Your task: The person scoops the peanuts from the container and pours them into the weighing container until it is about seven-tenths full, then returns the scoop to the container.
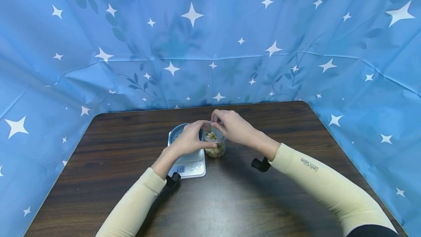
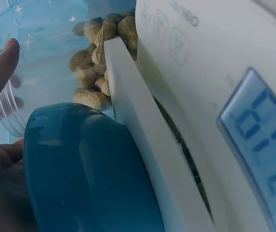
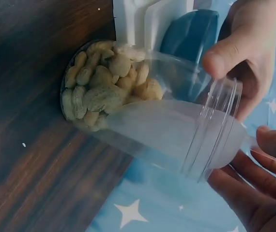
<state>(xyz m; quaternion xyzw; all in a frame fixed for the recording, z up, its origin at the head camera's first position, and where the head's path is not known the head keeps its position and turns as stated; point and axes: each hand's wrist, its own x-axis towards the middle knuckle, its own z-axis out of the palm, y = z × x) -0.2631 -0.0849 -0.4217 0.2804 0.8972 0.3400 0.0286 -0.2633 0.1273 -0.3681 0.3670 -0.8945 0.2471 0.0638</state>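
A clear plastic jar (image 3: 208, 130) with unshelled peanuts (image 3: 106, 82) in its lower part stands upright on the table, against the scale. My left hand (image 1: 188, 139) holds the jar at its rim, thumb on the near side. Between the thumb and fingers of my right hand (image 1: 237, 129) is the handle of a translucent white scoop (image 3: 162, 128); its bowl reaches down inside the jar to the peanuts. A blue bowl (image 2: 89, 164) sits on the white kitchen scale (image 1: 194, 169), partly hidden under my left hand in the head view.
The scale's display (image 1: 180, 169) shows digits like 319. Around these lies the dark wooden table (image 1: 108, 156) with rounded far corners. A blue curtain (image 1: 210, 39) with white stars hangs behind it. A small pale crumb (image 3: 23, 144) lies on the wood.
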